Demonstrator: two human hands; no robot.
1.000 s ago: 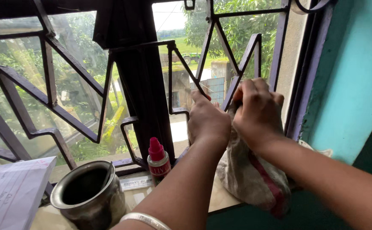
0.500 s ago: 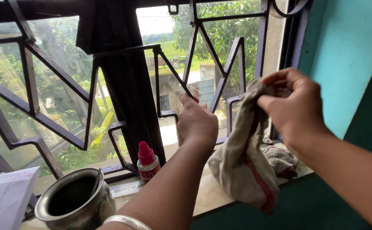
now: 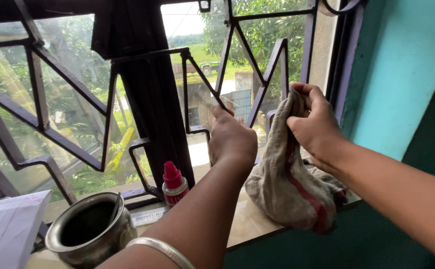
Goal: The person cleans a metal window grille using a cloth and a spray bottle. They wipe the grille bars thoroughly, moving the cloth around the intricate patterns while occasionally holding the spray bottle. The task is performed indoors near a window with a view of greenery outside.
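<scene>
The cloth [image 3: 287, 184] in my right hand [image 3: 314, 127] is coarse, matt cotton. My left hand [image 3: 232, 139] grips the painted metal grille [image 3: 197, 79]. The pot [image 3: 90, 231] is dull metal, the bottle [image 3: 174, 184] glossy plastic, the sill [image 3: 247, 224] polished stone.

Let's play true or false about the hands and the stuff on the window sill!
1. The right hand grips a grey cloth with a red stripe. True.
2. The left hand holds the small bottle with a red cap. False: it rests on the dark metal window grille.
3. The round metal pot lies tipped over. False: it stands upright.
4. The cloth's lower end rests on the sill. True.
</scene>
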